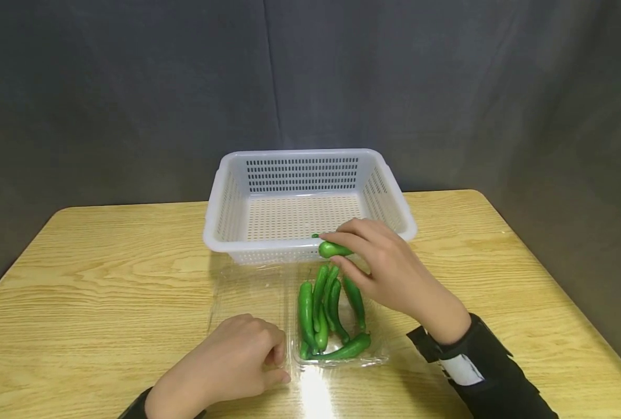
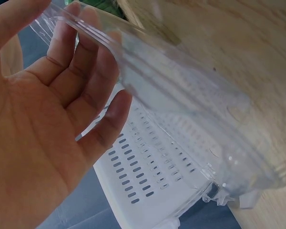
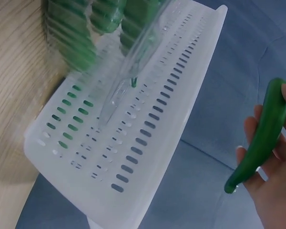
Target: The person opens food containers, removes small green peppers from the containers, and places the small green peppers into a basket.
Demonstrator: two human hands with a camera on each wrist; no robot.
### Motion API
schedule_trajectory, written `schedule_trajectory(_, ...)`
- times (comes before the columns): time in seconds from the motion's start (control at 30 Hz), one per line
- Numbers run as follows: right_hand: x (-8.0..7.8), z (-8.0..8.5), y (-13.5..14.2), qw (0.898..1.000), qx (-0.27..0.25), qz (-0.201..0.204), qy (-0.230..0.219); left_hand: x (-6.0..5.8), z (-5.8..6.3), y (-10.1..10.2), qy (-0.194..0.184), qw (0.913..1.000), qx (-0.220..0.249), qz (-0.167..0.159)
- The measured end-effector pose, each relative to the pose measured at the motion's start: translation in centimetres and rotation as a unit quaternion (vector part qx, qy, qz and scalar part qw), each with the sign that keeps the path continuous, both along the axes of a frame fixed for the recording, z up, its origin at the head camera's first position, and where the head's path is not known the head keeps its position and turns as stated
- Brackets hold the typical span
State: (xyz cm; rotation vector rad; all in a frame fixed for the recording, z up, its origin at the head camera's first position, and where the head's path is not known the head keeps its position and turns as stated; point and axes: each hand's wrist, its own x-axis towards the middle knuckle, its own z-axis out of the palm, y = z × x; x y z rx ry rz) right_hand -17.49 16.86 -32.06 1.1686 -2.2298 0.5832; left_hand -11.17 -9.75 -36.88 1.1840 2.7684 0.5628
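Left hand [image 1: 226, 364] lies nearest, near edge of the wooden table [image 1: 80, 279], fingers loosely bent and pressing on the open lid of the clear clamshell tray [image 1: 341, 358]; not clasping it. Right hand [image 1: 389, 267] pinches one green pepper [image 1: 333, 249] at its middle, just over the near rim of the white basket [image 1: 300, 174]; remaining peppers [image 1: 326, 314] lie in the tray. Judgement: pepper looks light, smooth, glossy, probably slippery; mid-body pinch suits it; tray thin, flexes, slides unless held.
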Motion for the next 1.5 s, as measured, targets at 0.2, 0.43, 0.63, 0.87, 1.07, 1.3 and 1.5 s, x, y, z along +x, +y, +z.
schedule_trajectory(0.2,-0.5,0.2,0.5,1.0,-0.023,-0.01,-0.001,0.0,-0.1,0.0,-0.002,1.0,0.002,-0.001)
schedule_trajectory(0.43,-1.4,0.2,0.7,0.999,-0.048,-0.012,0.016,0.0,-0.2,0.0,0.004,1.0,-0.001,0.0)
schedule_trajectory(0.63,-2.4,-0.2,0.6,0.998,-0.063,-0.014,0.026,0.0,-0.2,-0.1,0.003,1.0,0.0,-0.002)
schedule_trajectory(0.87,-2.7,-0.4,1.0,0.997,-0.064,-0.045,0.009,0.0,-0.2,-0.1,-0.002,1.0,0.002,-0.002)
schedule_trajectory(1.07,-2.8,-0.4,1.7,0.993,-0.077,-0.09,-0.02,0.0,-0.2,0.0,-0.001,1.0,0.002,-0.001)
schedule_trajectory(1.3,-3.4,-0.9,2.2,0.989,-0.067,-0.119,-0.048,0.0,0.0,0.0,0.0,1.0,0.002,-0.002)
schedule_trajectory(1.5,-4.1,-1.5,2.5,0.989,-0.053,-0.128,-0.06,0.0,0.4,-0.3,0.007,0.9999,0.007,-0.004)
